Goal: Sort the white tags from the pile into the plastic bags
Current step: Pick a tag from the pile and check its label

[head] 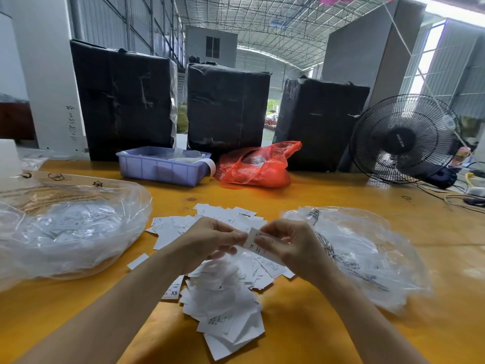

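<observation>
Fingers of both the left hand (210, 239) and right hand (286, 244) pinch one XL tag (252, 245) above the tag pile (223, 292), clear bags at nine (70, 232) and three o'clock (362, 253).

A wide yellow desk (341, 195) fills the foreground under daylight. Along its far edge stand three tall black-wrapped bundles (225, 106), side by side with narrow gaps between them. Just in front of them sit a lilac plastic tray (160, 166) and a crumpled red bag (257, 166). A black fan (404, 139) stands at the right, with cables (462, 198) trailing beside it. A white pillar (49, 82) rises on the left. Overhead runs a metal truss roof (275, 22), with corrugated walls (456, 69) and bright openings at the right.
</observation>
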### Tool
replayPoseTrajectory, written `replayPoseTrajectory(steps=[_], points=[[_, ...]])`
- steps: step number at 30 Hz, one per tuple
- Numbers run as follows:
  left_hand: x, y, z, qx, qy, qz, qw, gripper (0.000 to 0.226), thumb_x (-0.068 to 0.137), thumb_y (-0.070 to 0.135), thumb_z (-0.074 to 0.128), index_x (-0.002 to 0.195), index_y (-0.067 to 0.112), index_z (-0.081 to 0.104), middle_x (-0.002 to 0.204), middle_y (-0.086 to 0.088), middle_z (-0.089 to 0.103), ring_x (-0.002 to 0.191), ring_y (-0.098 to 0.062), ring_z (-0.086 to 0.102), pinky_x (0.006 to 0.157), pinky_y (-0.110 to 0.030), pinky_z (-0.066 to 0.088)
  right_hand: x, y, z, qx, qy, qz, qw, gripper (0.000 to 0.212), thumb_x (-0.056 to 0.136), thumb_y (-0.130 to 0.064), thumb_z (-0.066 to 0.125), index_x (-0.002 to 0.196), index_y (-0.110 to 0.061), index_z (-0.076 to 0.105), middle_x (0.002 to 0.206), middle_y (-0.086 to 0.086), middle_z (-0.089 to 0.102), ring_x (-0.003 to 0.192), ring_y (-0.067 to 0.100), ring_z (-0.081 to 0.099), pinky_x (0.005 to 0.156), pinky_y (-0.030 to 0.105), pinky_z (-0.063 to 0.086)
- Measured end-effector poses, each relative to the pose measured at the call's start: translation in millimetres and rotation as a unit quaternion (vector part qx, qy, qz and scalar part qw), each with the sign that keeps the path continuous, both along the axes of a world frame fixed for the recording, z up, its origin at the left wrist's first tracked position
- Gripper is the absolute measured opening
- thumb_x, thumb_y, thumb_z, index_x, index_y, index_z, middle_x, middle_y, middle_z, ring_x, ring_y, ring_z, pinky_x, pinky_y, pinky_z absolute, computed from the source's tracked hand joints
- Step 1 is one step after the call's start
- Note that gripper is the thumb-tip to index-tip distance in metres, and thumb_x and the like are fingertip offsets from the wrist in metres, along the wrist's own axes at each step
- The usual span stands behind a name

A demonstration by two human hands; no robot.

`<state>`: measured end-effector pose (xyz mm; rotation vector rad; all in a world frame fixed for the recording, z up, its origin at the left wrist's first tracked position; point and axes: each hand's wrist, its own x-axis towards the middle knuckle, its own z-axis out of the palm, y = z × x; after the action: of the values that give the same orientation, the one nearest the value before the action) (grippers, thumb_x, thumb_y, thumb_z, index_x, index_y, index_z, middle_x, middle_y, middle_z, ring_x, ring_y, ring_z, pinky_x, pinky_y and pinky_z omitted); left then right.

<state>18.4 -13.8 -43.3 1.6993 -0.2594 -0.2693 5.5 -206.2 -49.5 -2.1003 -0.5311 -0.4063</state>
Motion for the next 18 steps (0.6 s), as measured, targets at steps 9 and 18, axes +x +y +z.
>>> replayPoseTrajectory(steps=[9,18], points=[[-3.1,-4.7,0.2,0.042,-0.022,0.007,0.999,0.010,0.076,0.012,0.075,0.083,0.005,0.075,0.063,-0.009,0.062,0.056,-0.011,0.051,0.059,-0.024,0.037,-6.5,1.4,3.8,0.036,0.148,0.040,0.987,0.012,0.087,-0.016,0.066,0.096,-0.010,0.071,0.070,0.007,0.063,0.056,0.017,0.050,0.049,0.032,0.039],[-7.4,-15.6,-2.1,0.021,-0.025,0.002,0.999,0.003,0.076,0.013,0.075,0.078,0.011,0.076,0.060,-0.005,0.067,0.049,-0.005,0.054,0.053,-0.019,0.037,-6.4,0.2,6.0,0.078,0.135,0.048,0.987,0.037,0.068,-0.010,0.081,0.100,-0.019,0.064,0.071,0.006,0.063,0.067,0.014,0.061,0.066,0.032,0.053]])
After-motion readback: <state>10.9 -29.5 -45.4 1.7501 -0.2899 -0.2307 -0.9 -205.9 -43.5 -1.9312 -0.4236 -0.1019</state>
